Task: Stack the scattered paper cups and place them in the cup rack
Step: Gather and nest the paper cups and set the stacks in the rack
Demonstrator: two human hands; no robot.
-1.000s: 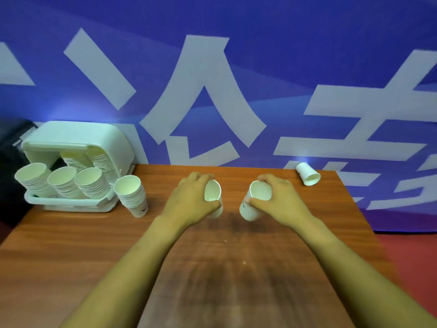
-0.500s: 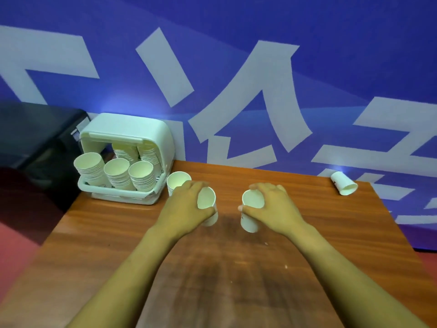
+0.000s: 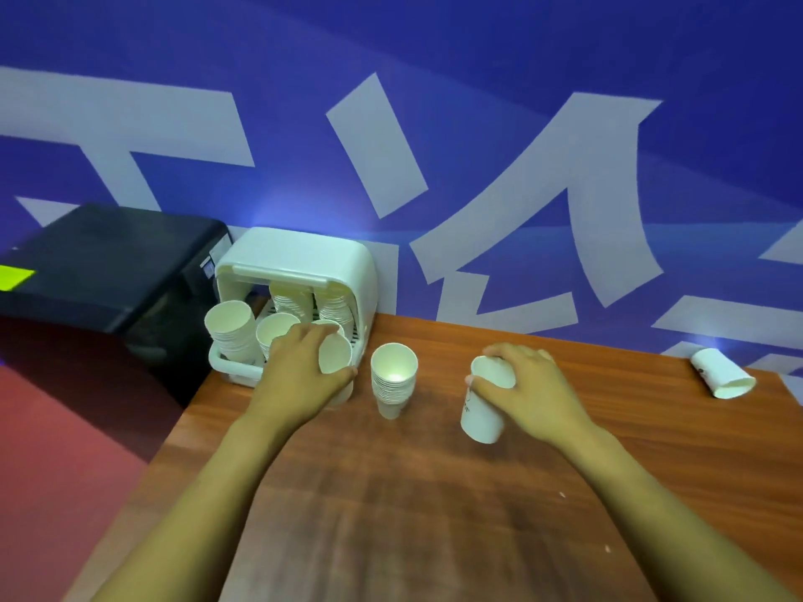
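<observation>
At the table's (image 3: 434, 493) back left corner stands the white cup rack (image 3: 300, 258), holding several stacks of cups. Just in front of it the left hand (image 3: 300, 375) grips a tilted paper cup (image 3: 334, 358). A loose stack (image 3: 393, 380) stands upright beside it. The right hand (image 3: 530, 393) curls round another cup (image 3: 484, 401). Near the back right corner a last cup (image 3: 721, 373) lies on its side.

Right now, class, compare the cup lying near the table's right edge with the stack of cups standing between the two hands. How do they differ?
The lone cup lies on its side, mouth toward the camera; the stack of cups stands upright, mouth up. The lone cup is single; the stack shows many nested rims. The lone cup sits far from both hands; the stack stands between the left hand and right hand. Both are white paper, resting untouched on the wooden table.
</observation>
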